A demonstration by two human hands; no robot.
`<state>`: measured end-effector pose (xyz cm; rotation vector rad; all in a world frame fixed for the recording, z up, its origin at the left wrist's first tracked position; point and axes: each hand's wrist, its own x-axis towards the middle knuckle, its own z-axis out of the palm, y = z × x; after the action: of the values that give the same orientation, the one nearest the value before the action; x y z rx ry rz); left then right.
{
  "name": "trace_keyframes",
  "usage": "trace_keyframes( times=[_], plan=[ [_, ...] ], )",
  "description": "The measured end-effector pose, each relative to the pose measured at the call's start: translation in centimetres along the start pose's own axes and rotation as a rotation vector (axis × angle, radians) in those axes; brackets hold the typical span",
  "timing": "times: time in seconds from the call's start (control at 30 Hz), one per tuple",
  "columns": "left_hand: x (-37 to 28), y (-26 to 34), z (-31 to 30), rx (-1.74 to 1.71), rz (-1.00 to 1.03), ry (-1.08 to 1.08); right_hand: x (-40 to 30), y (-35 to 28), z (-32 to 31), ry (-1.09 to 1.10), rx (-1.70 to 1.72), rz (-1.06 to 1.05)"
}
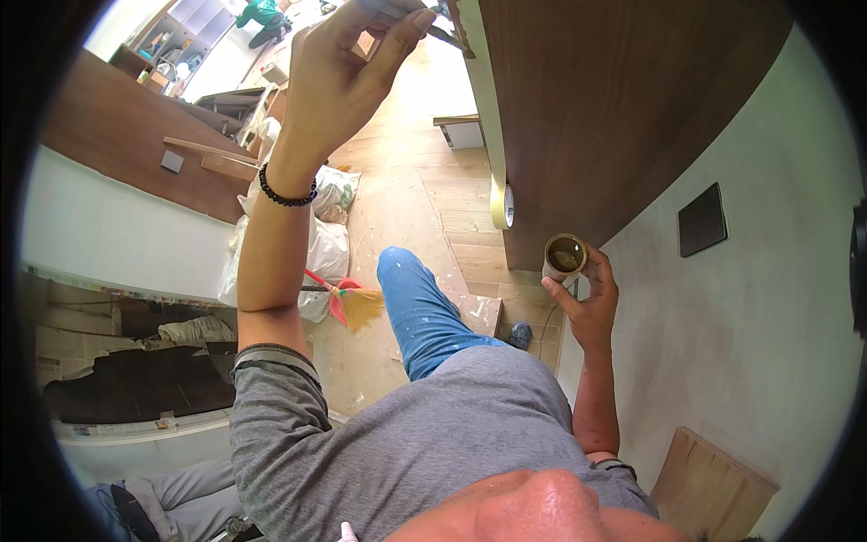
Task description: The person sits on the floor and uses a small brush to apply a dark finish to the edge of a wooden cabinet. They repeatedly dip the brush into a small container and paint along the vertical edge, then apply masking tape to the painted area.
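My left hand, raised at the top and wearing a dark bead bracelet, pinches a thin brush-like tool. Its dark tip touches or nearly touches brown smears beside the pale edge of a brown wood-grain panel. Lower right, my right hand grips a small round cup with brownish liquid inside. A roll of yellowish tape hangs at the panel's edge, above and left of the cup. Part of the tool is hidden by my fingers.
White plastic bags, a broom and a red dustpan are on the floor at left. Beneath my legs lies a low board or platform. A wooden board leans lower right. Another person crouches far off.
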<state>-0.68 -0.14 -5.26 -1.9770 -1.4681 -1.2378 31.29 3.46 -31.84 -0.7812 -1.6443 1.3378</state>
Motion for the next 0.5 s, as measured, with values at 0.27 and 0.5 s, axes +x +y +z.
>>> trace_keyframes(
  times=[0.27, 0.5],
  plan=[
    [1.2, -0.3, -0.4, 0.013, 0.154, -0.006, 0.0, 0.0, -0.1, 0.007, 0.018, 0.005],
    [1.7, 0.5, -1.1, 0.101, 0.112, 0.008, 0.0, -0.2, -0.2, 0.003, 0.029, 0.026]
  ],
)
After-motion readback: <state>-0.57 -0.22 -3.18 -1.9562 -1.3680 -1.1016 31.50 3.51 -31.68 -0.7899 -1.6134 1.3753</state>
